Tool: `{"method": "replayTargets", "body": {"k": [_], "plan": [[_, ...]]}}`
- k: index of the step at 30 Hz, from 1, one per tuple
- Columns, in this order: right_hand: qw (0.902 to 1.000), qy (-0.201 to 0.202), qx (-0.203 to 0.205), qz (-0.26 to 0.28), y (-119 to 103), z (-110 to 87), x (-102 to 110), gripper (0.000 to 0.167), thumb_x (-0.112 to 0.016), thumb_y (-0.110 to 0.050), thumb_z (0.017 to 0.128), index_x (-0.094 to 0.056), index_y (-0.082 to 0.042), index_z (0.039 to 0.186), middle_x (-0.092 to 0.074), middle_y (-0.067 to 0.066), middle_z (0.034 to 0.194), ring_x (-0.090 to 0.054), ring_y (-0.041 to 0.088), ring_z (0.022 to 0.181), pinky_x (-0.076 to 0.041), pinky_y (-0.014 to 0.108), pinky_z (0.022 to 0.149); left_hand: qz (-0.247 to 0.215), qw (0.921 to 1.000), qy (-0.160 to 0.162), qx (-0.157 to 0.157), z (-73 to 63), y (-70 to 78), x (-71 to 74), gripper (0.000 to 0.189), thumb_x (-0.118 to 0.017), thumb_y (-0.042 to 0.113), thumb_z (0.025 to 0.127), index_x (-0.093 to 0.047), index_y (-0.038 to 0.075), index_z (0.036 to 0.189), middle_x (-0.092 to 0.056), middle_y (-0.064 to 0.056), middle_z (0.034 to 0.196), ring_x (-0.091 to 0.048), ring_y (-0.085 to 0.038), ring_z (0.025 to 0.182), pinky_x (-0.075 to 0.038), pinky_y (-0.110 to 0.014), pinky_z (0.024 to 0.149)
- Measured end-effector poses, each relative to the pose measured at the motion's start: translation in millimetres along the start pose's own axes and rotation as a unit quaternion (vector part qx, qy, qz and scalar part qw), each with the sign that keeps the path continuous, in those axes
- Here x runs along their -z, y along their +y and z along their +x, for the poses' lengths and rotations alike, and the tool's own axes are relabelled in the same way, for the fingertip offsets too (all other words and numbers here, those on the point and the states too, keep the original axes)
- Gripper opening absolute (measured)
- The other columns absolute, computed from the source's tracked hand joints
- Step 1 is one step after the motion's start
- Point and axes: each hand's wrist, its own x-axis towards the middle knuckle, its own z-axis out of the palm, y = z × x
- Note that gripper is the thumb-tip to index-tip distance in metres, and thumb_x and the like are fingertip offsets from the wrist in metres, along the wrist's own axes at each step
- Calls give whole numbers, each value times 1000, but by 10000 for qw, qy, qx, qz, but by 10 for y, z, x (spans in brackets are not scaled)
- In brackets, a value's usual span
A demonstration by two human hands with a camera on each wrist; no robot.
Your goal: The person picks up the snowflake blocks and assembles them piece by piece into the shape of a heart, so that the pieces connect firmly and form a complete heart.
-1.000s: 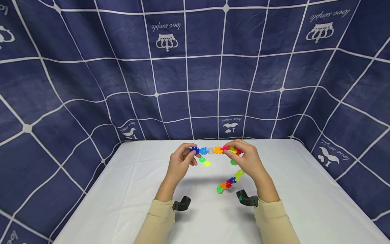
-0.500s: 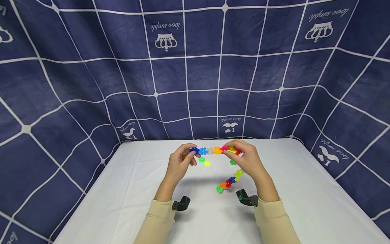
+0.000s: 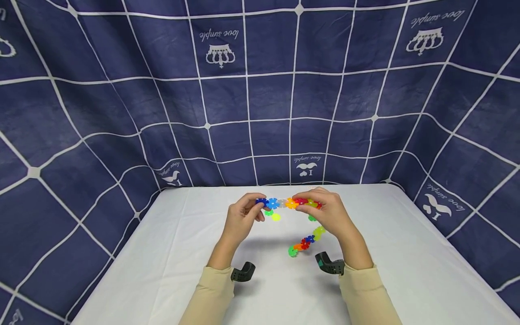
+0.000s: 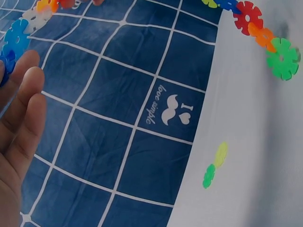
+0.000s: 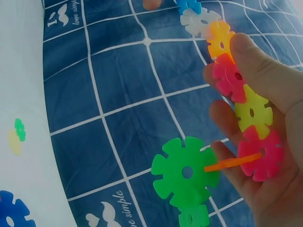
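Observation:
A chain of interlocking plastic snowflake discs (image 3: 273, 203) is held up over the table between both hands. The left hand (image 3: 240, 220) pinches the dark blue disc (image 3: 262, 202) at its left end, thumb in front. Light blue, clear and orange discs follow toward the right hand (image 3: 328, 211), whose thumb and fingers grip the chain near a pink disc (image 5: 229, 78). Yellow and pink discs lie along the right palm. From there an orange disc (image 5: 232, 162) seen edge-on leads to green discs (image 5: 187, 171). The chain's lower part bends down and back left, ending in a green disc (image 3: 293, 251).
A green disc (image 4: 209, 176) and a yellow disc (image 4: 220, 154) lie together on the white tablecloth (image 3: 183, 253) beyond the chain. A dark blue checked curtain (image 3: 268, 99) stands behind and at both sides. Black wrist devices (image 3: 243, 272) hang by both cuffs.
The held stretch of chain has dipped slightly and shifted a little right with the left hand. The right fingers now cover more of the pink disc. The chain's lower part stays nearly in place.

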Motion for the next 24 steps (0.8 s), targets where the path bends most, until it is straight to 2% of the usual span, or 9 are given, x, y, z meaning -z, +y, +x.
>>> {"method": "replayTargets", "body": {"k": [5,9,16,24], "plan": [[9999,85,101,1,-5,3,-9,24,-85,-13,77,-80,-18,99,-74,-5,91,-62,8,89,-55,18,71,-168,9994,-42,-286,-3,-1,-15,18,-63,0,95,-65,-3,112,-75,-18,85,-65,-20,58,-59,-25,59],[9997,72,171,146,-20,9,-23,23,-85,-12,77,-80,-18,98,-72,-6,89,-59,7,87,-54,18,67,-254,9988,39,-406,-5,-2,-20,18,-63,-4,93,-65,-3,111,-74,-20,85,-64,-19,55,-58,-24,57],[9998,94,177,46,-21,19,-19,24,-85,-12,76,-79,-19,99,-72,-7,90,-60,6,89,-54,18,70,-220,9989,77,-401,1,2,-32,18,-64,-4,93,-66,-2,111,-74,-20,85,-63,-20,55,-58,-24,56],[9997,71,203,-124,-5,14,-26,29,-88,-18,73,-78,-19,101,-74,-6,95,-61,9,95,-57,29,77,-78,9993,155,-334,-4,-9,-46,18,-64,2,94,-66,1,113,-76,-17,85,-63,-20,55,-57,-23,57]]}}
